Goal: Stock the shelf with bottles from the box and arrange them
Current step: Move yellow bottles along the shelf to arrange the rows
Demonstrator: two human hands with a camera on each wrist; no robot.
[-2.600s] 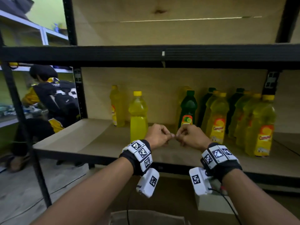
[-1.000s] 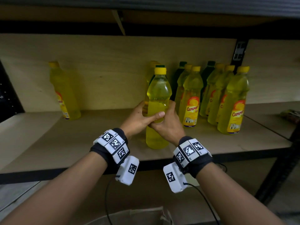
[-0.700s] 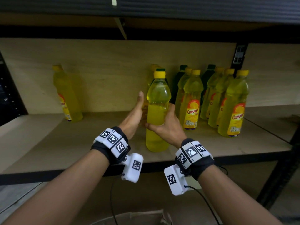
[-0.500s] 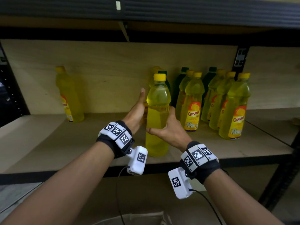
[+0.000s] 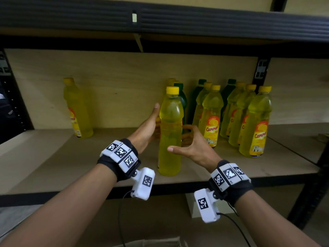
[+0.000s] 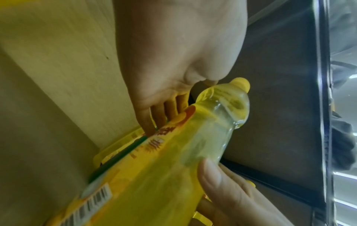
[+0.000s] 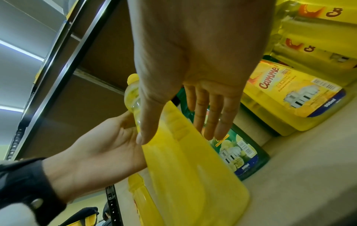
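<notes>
A yellow-capped yellow bottle [image 5: 170, 132] stands upright near the front of the wooden shelf [image 5: 53, 157], left of the stocked row. My left hand [image 5: 150, 123] lies flat along its left side, fingers straight and reaching behind the label, thumb up. In the left wrist view these fingers [image 6: 160, 113] touch the bottle [image 6: 173, 168] on its far side. My right hand [image 5: 191, 145] is at its right side. The thumb tip rests on the front, and the fingers are loose, with a gap to the plastic. In the right wrist view, the right hand's fingers [image 7: 210, 116] are straight beside the bottle [image 7: 183, 168].
Rows of labelled yellow bottles [image 5: 256, 125] and green bottles [image 5: 197, 97] fill the shelf's right part. A lone yellow bottle [image 5: 77, 111] stands at the back left. A dark beam [image 5: 160, 20] runs overhead, a black post [image 5: 311, 193] at right. A cardboard box edge [image 5: 154, 242] shows below.
The bottle was carried from mid-shelf to just left of the row and stands there. My left fingers straightened off it, and my right hand's grip has loosened to a thumb touch.
</notes>
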